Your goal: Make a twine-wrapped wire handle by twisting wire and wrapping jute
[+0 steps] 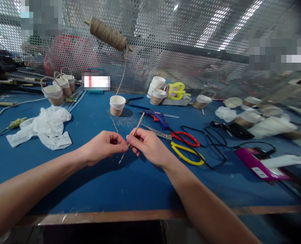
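Note:
In the middle of the head view, my left hand [106, 145] and my right hand [150, 144] meet over the table, both closed in a pinch. Between my right thumb and fingers is a thin wire wrapped in brown twine [140, 121], slanting up to the right. Its thin, pale end sticks out below my fingers. My left fingertips pinch the lower part, where a strand of twine [114, 122] reaches them. That strand runs past a small white-rimmed pot [117, 105] up to a twine spool [107, 34] hanging on the mesh. What lies inside my left fingers is partly hidden.
Scissors [169, 136] and a blue glue gun [156, 118] lie right of my hands, with a black cable looping around. Farther right is a purple box [260, 164]. Crumpled white cloth [45, 127] lies left. Handled pots [54, 95] stand at the back before a perforated metal screen [145, 34].

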Tool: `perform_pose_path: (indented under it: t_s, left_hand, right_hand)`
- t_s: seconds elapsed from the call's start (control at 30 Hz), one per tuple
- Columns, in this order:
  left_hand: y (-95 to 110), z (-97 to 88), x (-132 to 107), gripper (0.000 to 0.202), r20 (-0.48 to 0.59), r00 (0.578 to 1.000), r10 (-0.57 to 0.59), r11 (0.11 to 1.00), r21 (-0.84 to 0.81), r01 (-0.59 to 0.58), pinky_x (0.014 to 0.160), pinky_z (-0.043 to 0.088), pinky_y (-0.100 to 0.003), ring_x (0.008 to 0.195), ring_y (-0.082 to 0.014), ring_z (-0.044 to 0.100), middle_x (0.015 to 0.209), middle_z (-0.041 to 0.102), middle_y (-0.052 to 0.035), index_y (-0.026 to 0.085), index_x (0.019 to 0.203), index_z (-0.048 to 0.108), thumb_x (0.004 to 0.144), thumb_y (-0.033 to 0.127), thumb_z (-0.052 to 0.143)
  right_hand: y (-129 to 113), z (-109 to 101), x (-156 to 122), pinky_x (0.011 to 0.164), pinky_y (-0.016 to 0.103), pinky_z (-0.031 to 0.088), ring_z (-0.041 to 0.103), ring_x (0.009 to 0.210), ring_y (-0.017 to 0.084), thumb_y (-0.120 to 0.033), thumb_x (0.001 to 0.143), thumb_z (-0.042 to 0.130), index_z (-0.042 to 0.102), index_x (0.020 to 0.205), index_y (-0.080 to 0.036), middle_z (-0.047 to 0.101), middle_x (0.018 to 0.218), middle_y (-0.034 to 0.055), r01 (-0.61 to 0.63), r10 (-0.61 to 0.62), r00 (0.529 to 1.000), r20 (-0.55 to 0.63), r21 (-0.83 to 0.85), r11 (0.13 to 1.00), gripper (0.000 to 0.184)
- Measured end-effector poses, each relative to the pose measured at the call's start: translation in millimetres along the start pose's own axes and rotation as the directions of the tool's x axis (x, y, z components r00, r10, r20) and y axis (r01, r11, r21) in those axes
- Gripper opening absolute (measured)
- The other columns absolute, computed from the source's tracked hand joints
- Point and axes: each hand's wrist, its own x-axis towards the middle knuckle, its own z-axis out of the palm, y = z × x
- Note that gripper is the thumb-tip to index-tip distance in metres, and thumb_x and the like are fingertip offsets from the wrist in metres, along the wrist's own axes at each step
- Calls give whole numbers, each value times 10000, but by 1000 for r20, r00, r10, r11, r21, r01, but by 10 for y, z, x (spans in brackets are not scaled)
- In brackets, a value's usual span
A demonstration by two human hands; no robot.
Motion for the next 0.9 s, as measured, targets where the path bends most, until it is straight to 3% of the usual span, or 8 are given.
perform_pose_path:
  t_s: [0.23, 0.5, 0.7, 0.9]
  left_hand:
    - [-18, -30, 15, 141, 13, 997, 71, 991, 116, -72, 466, 251, -196, 486, -47, 349, 553, 459, 58, 130, 648, 525, 693, 255, 570]
    - [-40, -2, 13, 198, -15, 1000, 14, 997, 70, -13, 462, 242, -194, 484, -46, 337, 527, 443, 61, 134, 600, 487, 658, 273, 614]
    - [-14, -10, -3, 223, 58, 998, -39, 998, -40, 41, 414, 202, -190, 448, -35, 300, 524, 427, 60, 133, 593, 498, 649, 306, 627]
    - [-20, -47, 17, 180, 20, 999, -44, 997, 70, 42, 428, 239, -186, 452, -41, 345, 515, 473, 62, 133, 621, 534, 607, 261, 660]
  right_hand:
    - [-5, 22, -2, 422, 204, 349, 414, 426, 65, -355, 809, 494, 473, 705, -158, 444, 495, -53, -34, 26, 998, -53, -143, 989, 223]
    - [1, 91, -14, 412, 210, 324, 405, 437, 68, -391, 773, 540, 468, 634, -161, 462, 508, -41, 8, -34, 991, -128, -201, 979, 278]
    - [-5, 6, -7, 499, 214, 424, 479, 551, 79, -334, 807, 502, 516, 814, -164, 514, 671, -16, 48, -52, 993, 104, 32, 998, 170]
    - [5, -2, 4, 481, 208, 402, 446, 509, 72, -318, 804, 502, 490, 717, -160, 468, 579, -35, 20, -17, 998, 56, -57, 998, 181]
